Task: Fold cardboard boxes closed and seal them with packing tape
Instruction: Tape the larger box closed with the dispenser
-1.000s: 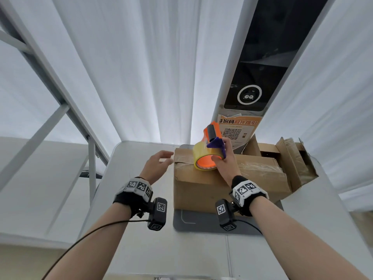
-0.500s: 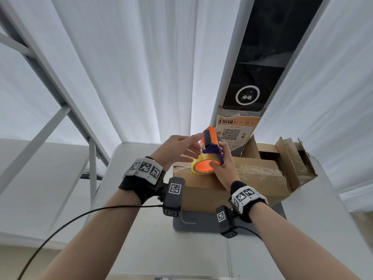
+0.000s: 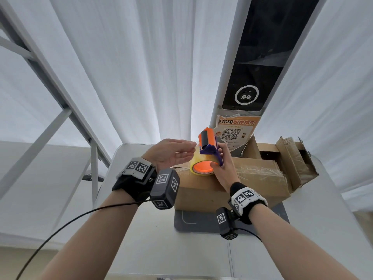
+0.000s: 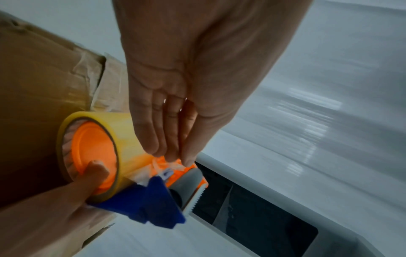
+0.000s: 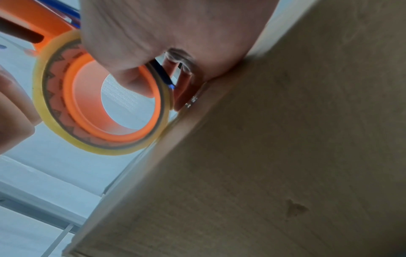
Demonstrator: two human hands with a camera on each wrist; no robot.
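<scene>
Two cardboard boxes (image 3: 232, 184), one tape dispenser (image 3: 205, 158) in the right hand (image 3: 222, 168)'s clamped grip, left hand (image 3: 171, 152) fingers straight.

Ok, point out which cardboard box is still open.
The far box behind the taped box, on the right: its flaps stand up, while the near one's top lies flat under tape.

So the closed box (image 3: 232, 184) sits mid-frame on a mat (image 3: 201, 223), which lies on the counter (image 3: 141, 229). Right above the box's left end, the tape dispenser (image 3: 207, 156) is up in the right hand (image 3: 223, 168), thumb tucked in the roll's core. The left hand (image 3: 171, 153) is just left of it, fingertips (image 4: 171, 154) at the loose tape end by the roller. An opened box (image 3: 290, 160) stands behind, toward the right. A kiosk (image 3: 258, 67) rises behind both boxes, upper right.
</scene>
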